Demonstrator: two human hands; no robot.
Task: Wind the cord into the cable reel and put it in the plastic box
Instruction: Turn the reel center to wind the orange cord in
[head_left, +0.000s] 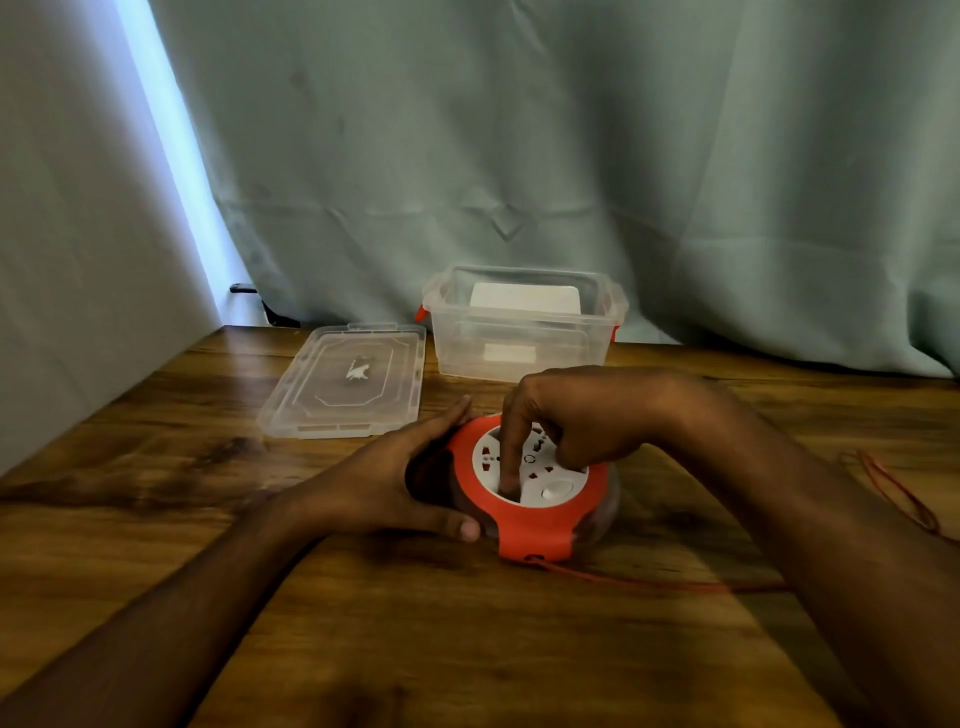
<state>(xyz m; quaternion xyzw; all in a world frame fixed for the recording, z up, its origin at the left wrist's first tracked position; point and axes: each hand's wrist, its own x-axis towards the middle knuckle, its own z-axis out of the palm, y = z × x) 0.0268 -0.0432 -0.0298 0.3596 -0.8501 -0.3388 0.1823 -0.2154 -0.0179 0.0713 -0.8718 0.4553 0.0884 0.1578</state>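
Left hand: cupped against the left side of the cable reel, fingers laid along its far rim, thumb curled round the near edge; it grips the reel and holds it flat on the table. Right hand: above the reel, wrist arched, index finger pointing straight down with its tip on the white socket face near the near-left rim; remaining fingers curled loosely over the far side of the face, holding nothing that can be made out.

Reel: red outer ring, white centre with socket holes and a round white button, clear body below. It sits directly between the two hands.

Cord: red, leaves the reel at its near edge, just beyond the left thumb, and runs along the table under the right forearm. More of it loops on the table to the outer side of the right forearm, blurred.

Plastic box: clear, open, red side latches, standing just beyond the right hand. A white object lies inside.

Lid: clear, flat on the table, beyond the left hand and just beside the box.

Curtain: pale green, hanging behind the table.
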